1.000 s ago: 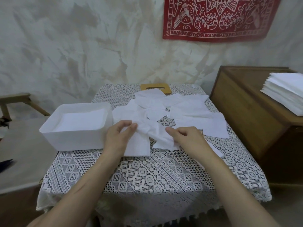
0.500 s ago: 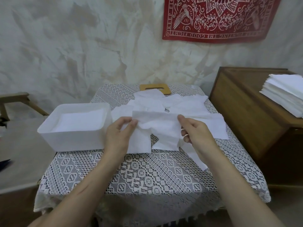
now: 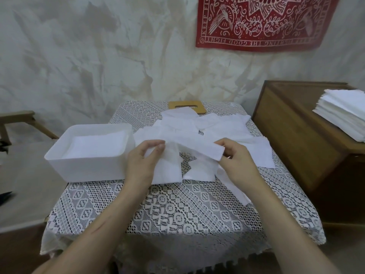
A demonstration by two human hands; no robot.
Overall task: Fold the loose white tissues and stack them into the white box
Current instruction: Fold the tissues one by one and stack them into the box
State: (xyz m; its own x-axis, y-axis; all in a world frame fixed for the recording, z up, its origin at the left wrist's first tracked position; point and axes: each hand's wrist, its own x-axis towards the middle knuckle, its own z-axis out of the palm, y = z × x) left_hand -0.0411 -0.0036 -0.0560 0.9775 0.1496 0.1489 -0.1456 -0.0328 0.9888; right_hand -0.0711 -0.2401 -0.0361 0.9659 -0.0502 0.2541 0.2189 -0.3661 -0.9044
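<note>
A person is holding one white tissue (image 3: 197, 148) up just above the table (image 3: 286, 220), with one end in each hand. The left hand (image 3: 144, 158) pinches the left end between the thumb and the bent first fingers. The right hand (image 3: 238, 160) pinches the right end, with the thumb on top and the other fingers curled under. The tissue runs between the two hands and looks a bit crumpled. A flap of it hangs down by the left hand. It may be folded over once already, but the white layers are hard to tell apart.

Under and behind the hands lie the loose tissues (image 3: 219, 125), spread out in a messy pile over the middle and back of the table. Some lie on top of others.

The white box (image 3: 85, 171) sits on the left side of the table, just beside the left hand. Inside it lie flat folded tissues (image 3: 96, 144).

A lace cloth (image 3: 167, 212) covers the table. A wooden board (image 3: 186, 106) with a slot in it peeks out from behind the pile. On the right stands a wooden cabinet (image 3: 292, 139) with a neat stack (image 3: 344, 115) of white tissues on top. A red cloth (image 3: 262, 22) with white birds hangs on the wall.
</note>
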